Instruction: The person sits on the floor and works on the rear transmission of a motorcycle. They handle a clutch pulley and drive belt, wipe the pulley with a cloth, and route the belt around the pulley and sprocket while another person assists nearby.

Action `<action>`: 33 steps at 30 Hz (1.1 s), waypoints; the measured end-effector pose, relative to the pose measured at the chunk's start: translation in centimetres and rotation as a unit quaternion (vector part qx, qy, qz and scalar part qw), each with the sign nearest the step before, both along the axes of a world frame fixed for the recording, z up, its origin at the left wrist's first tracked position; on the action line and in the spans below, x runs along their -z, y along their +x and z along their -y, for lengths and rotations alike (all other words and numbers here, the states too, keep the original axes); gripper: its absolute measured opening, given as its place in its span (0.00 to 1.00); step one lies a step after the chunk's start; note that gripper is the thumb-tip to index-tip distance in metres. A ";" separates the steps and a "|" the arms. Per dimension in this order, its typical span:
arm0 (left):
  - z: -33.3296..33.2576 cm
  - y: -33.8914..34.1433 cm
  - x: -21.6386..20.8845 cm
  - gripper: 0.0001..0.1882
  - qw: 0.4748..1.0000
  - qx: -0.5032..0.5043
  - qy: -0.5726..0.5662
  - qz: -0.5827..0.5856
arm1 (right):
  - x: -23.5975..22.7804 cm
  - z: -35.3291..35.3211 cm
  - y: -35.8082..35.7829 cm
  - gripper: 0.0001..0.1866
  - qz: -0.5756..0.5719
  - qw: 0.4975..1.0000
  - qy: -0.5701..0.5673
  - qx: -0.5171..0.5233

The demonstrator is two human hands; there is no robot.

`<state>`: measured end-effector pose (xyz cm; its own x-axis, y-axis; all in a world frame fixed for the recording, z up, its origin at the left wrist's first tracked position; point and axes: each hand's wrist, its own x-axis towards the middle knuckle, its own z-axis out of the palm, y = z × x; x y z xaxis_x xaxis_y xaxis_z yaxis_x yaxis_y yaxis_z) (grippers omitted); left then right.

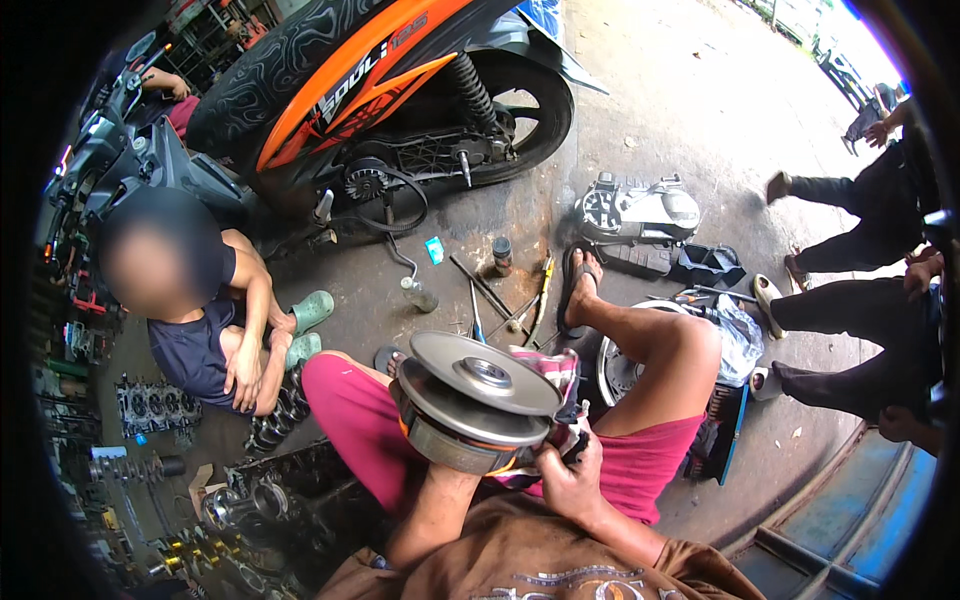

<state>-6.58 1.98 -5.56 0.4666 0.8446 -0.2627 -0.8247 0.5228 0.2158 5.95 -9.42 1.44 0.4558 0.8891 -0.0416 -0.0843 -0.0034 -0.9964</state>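
Floor (446, 318) gap ahead of pulley (455, 362); rods (487, 293) block its right

Stained grey floor (500, 218), pale sunlit ground (690, 85) at upper right, blue metal panel (885, 500) below

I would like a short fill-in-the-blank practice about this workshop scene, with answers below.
1. The person's left hand is mostly hidden ____ (under/above) the round, grey metal pulley assembly.
2. The co-worker in the dark shirt wears ____ (green/red) clogs.
3. In the picture, the silver metal casing lies to the ____ (left/right) of the orange-and-black scooter.

Answers: under; green; right.
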 end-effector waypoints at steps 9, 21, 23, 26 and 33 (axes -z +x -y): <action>3.8 -3.6 -0.2 0.29 0.994 0.089 -0.036 0.053 | 0.7 3.9 7.1 0.20 -0.211 0.924 -0.309 0.078; 7.8 -7.3 -0.4 0.28 0.976 0.150 -0.136 0.083 | 1.4 0.4 0.0 0.19 0.241 0.909 0.062 -0.333; 8.1 -7.4 0.2 0.29 0.989 0.108 -0.082 0.059 | 0.9 1.4 0.6 0.08 0.191 0.925 -0.068 -0.321; 7.9 -7.2 0.6 0.27 0.994 0.096 0.036 0.039 | -1.5 3.0 2.0 0.08 0.228 0.886 -0.134 -0.381; 5.7 -6.4 -1.3 0.26 0.900 0.173 0.243 -0.319 | -6.0 2.1 7.8 0.10 -0.198 0.928 0.019 -0.314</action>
<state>-13.01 -3.72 -4.21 0.6083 0.7657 -0.2090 -0.2591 0.4404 0.8596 13.73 -11.57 7.42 -0.1974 0.9785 -0.0592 -0.4369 -0.1419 -0.8883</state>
